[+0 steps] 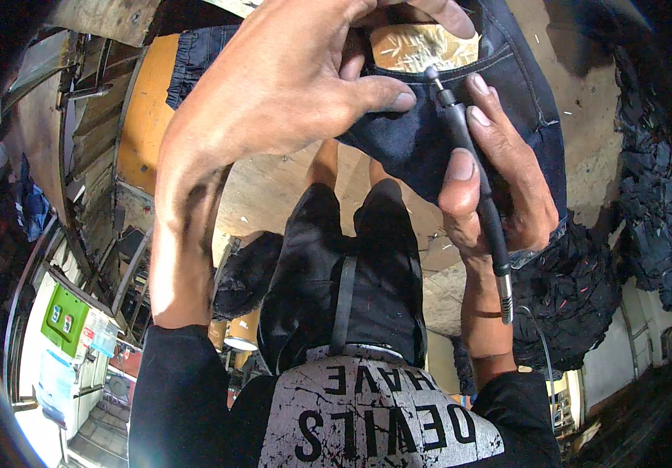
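Dark blue denim jeans (406, 152) are spread at the top middle of the head view. Between their seams shows a curved yellowish patch (423, 48) scattered with pale slivers; what it is made of is unclear. My left hand (281, 82) reaches across from the left and grips the denim, its thumb lying just below the patch. In my right hand (500, 171) is a slim black pen-shaped rotary tool (478, 175), held like a pencil. Its ball tip is at the patch's lower seam. A thin cable appears near the tool's metal rear end.
Heaps of dark fabric (570, 300) lie at the right, with another stack (656, 210) farther out. An orange board (137, 132) with a dark elastic-waisted garment (196, 58) is at the left. My legs in black shorts (344, 265) are below the work.
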The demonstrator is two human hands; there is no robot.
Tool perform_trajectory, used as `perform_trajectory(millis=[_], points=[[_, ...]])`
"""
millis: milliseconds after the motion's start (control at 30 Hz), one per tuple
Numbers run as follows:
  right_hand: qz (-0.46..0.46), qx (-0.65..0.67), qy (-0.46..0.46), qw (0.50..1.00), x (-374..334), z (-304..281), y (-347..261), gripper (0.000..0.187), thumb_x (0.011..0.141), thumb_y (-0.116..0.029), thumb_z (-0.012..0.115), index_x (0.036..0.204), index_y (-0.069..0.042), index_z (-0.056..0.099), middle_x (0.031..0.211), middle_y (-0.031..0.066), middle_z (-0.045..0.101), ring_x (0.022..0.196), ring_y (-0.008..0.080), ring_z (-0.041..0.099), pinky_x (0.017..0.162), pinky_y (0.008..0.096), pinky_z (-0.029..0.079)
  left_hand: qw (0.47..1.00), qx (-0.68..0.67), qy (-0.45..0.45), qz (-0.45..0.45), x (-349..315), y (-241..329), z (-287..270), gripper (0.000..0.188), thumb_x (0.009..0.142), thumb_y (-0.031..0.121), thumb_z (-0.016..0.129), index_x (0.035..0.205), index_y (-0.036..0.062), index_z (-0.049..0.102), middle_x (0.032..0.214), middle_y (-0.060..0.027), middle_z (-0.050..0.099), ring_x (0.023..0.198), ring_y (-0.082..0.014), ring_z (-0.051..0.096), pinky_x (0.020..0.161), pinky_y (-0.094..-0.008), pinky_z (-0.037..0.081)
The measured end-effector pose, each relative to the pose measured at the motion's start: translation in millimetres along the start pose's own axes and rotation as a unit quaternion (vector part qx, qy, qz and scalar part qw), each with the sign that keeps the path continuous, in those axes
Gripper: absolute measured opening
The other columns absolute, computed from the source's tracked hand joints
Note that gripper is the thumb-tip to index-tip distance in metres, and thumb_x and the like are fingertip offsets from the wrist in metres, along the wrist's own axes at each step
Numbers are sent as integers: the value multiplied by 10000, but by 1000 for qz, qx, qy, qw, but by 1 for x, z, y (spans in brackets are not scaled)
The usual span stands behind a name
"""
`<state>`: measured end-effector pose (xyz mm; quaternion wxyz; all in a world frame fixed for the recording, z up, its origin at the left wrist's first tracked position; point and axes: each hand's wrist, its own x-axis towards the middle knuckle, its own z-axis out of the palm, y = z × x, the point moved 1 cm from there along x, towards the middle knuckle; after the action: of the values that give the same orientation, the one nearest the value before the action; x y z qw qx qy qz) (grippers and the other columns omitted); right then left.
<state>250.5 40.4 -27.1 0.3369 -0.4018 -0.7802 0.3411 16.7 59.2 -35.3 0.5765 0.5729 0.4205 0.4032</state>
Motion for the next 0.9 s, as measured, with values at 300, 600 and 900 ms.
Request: perform_trajectory(millis=[300,600,900], points=[[-3,12,64,998,-1,5,4,245,832,-54,724,1011,109,767,995,284,782,1050,409,782,999,503,606,997,62,-8,-34,4,10,-1,539,857,16,821,1362,-12,634,1307,-168,699,1212,-250,677,1108,-421,535],[45,22,43,998,10,-44,23,360,1065,-194,576,1326,50,617,1290,275,714,1216,341,703,1105,462,519,981,53,146,-117,1,27,31,537,841,-3,839,1337,0,633,1293,-154,693,1199,-213,675,1070,-378,541],[-39,75,-34,996,23,-43,43,273,967,-75,653,1187,86,680,1222,333,725,1222,405,711,1130,548,500,955,-33,254,-151,7,17,48,501,826,-20,854,1281,5,646,1240,-115,697,1163,-174,678,1033,-339,547]])
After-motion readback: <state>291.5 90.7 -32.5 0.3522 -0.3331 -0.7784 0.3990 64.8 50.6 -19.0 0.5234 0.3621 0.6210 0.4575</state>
